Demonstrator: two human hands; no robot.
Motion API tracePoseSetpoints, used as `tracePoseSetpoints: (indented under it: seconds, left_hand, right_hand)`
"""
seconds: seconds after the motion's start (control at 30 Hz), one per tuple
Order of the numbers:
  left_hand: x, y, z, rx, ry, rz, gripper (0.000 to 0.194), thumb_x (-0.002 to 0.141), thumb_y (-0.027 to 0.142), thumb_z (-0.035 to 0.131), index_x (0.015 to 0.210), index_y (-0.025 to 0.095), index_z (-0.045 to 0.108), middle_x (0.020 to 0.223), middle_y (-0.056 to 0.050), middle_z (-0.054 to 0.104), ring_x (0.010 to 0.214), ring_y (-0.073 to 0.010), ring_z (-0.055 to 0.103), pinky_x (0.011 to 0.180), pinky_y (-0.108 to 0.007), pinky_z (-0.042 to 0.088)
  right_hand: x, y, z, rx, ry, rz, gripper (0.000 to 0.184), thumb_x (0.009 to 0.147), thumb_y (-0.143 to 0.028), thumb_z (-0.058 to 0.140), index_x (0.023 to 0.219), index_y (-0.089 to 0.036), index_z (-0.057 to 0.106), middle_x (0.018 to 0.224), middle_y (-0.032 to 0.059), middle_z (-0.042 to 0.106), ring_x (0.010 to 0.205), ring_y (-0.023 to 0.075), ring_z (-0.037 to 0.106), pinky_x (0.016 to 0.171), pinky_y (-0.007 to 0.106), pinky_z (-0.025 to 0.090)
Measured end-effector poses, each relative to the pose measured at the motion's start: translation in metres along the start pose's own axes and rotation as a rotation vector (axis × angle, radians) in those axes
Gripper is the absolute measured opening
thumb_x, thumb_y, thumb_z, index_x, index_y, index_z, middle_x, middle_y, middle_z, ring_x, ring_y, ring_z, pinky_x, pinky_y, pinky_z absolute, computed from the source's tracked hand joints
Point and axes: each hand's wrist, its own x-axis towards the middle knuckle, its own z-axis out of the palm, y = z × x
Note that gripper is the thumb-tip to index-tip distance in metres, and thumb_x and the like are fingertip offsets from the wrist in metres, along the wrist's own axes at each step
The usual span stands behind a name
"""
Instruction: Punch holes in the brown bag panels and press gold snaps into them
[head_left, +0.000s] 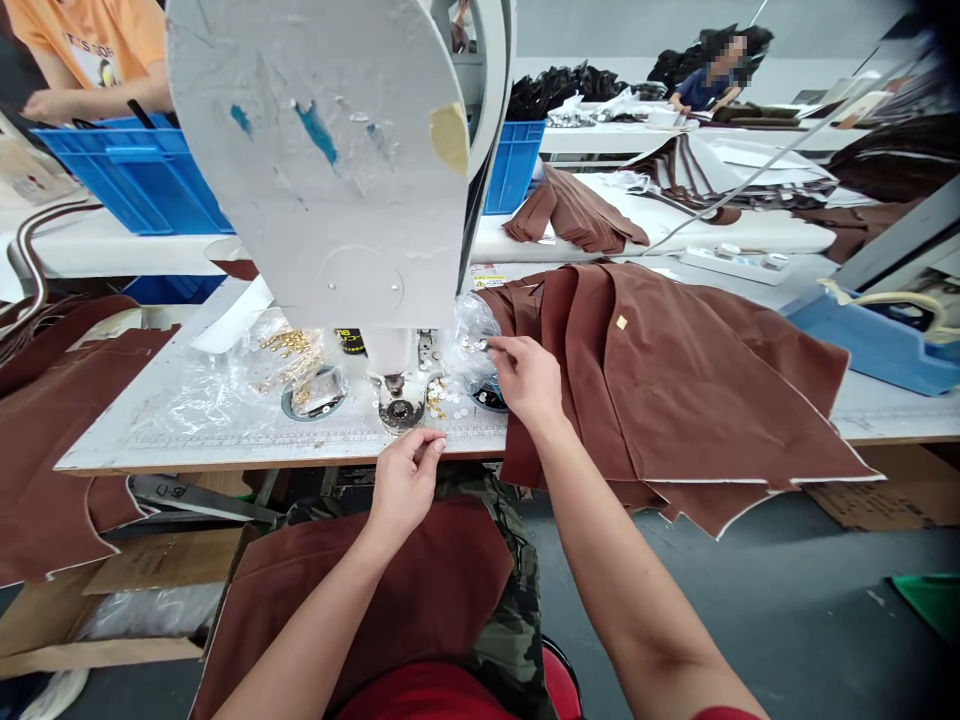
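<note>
My left hand is closed in a pinch at the table's front edge, just below the round metal die of the machine. A pale speck shows at its fingertips, too small to name. Farther right, my right hand pinches at a clear plastic bag holding small white discs; what lies between its fingers is hidden. White discs and gold studs are scattered between the die and that bag. More gold studs lie in plastic at left. A brown leather-like piece rests over my lap.
Stacked brown pieces overhang the table at right, one bearing a gold square. More brown pieces hang at left. The machine's grey head blocks the middle. Behind stand blue crates, a blue bin and two people.
</note>
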Motion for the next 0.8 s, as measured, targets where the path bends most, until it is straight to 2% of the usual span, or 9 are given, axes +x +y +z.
tracePoseSetpoints:
  seconds: [0.13, 0.23, 0.3, 0.37, 0.43, 0.57, 0.7, 0.8]
  left_hand:
    - [-0.002, -0.004, -0.004, -0.086, -0.001, -0.097, 0.027, 0.092, 0.04, 0.059, 0.105, 0.019, 0.07, 0.066, 0.001, 0.063, 0.057, -0.0127, 0.056, 0.057, -0.022, 0.045]
    - [0.0, -0.006, -0.005, -0.148, -0.008, -0.134, 0.029, 0.09, 0.041, 0.062, 0.106, 0.019, 0.07, 0.071, 0.0, 0.066, 0.06, -0.0127, 0.06, 0.06, -0.022, 0.048]
    - [0.002, -0.007, -0.005, -0.183, -0.006, -0.155, 0.028, 0.089, 0.041, 0.064, 0.105, 0.019, 0.07, 0.075, -0.001, 0.068, 0.061, -0.0125, 0.062, 0.059, -0.021, 0.048]
    - [0.004, -0.007, -0.005, -0.236, -0.006, -0.187, 0.029, 0.087, 0.041, 0.066, 0.104, 0.018, 0.07, 0.078, -0.002, 0.069, 0.061, -0.0123, 0.062, 0.055, -0.02, 0.046]
    - [0.005, -0.006, -0.006, -0.301, -0.006, -0.223, 0.031, 0.085, 0.041, 0.068, 0.104, 0.017, 0.07, 0.08, -0.003, 0.07, 0.06, -0.0121, 0.062, 0.05, -0.019, 0.044]
    - [0.007, -0.001, -0.007, -0.381, -0.012, -0.266, 0.032, 0.082, 0.039, 0.071, 0.102, 0.014, 0.07, 0.079, -0.005, 0.07, 0.062, -0.0126, 0.064, 0.049, -0.018, 0.045]
    - [0.005, 0.004, -0.009, -0.436, -0.031, -0.279, 0.033, 0.081, 0.038, 0.072, 0.102, 0.013, 0.071, 0.081, -0.005, 0.072, 0.065, -0.0127, 0.066, 0.052, -0.018, 0.048]
    - [0.003, 0.007, -0.008, -0.501, -0.047, -0.297, 0.032, 0.078, 0.036, 0.074, 0.1, 0.012, 0.071, 0.079, -0.005, 0.072, 0.064, -0.0117, 0.065, 0.053, -0.018, 0.049]
  right_hand:
    - [-0.028, -0.013, 0.014, -0.072, -0.221, -0.04, 0.021, 0.095, -0.027, 0.056, 0.105, -0.025, 0.075, 0.104, 0.0023, 0.074, 0.095, 0.0215, 0.067, 0.084, 0.031, 0.048]
    - [-0.048, -0.025, 0.025, -0.13, -0.371, -0.051, 0.017, 0.094, -0.03, 0.06, 0.101, -0.028, 0.075, 0.1, 0.0013, 0.072, 0.087, 0.0195, 0.067, 0.074, 0.028, 0.046]
    - [-0.052, -0.028, 0.03, -0.149, -0.407, -0.052, 0.013, 0.092, -0.031, 0.063, 0.097, -0.029, 0.075, 0.099, 0.0008, 0.071, 0.086, 0.0186, 0.066, 0.07, 0.028, 0.044]
    - [-0.052, -0.026, 0.033, -0.125, -0.388, -0.05, 0.012, 0.092, -0.028, 0.062, 0.093, -0.028, 0.074, 0.098, 0.0006, 0.071, 0.086, 0.0183, 0.065, 0.07, 0.027, 0.043]
    - [-0.053, -0.023, 0.034, -0.045, -0.316, -0.034, 0.012, 0.094, -0.026, 0.059, 0.096, -0.025, 0.071, 0.097, 0.0009, 0.072, 0.084, 0.0179, 0.065, 0.07, 0.027, 0.044]
    - [-0.065, -0.023, 0.03, 0.267, -0.187, 0.037, 0.011, 0.094, -0.027, 0.061, 0.097, -0.021, 0.069, 0.092, 0.0002, 0.073, 0.071, 0.0146, 0.063, 0.065, 0.025, 0.046]
    - [-0.085, -0.031, 0.024, 0.492, -0.242, 0.108, 0.012, 0.09, -0.034, 0.069, 0.09, -0.022, 0.071, 0.085, -0.0003, 0.071, 0.07, 0.0145, 0.064, 0.064, 0.024, 0.05]
    - [-0.095, -0.036, 0.023, 0.511, -0.266, 0.059, 0.011, 0.091, -0.032, 0.069, 0.088, -0.022, 0.072, 0.084, 0.001, 0.07, 0.076, 0.0159, 0.065, 0.069, 0.027, 0.05]
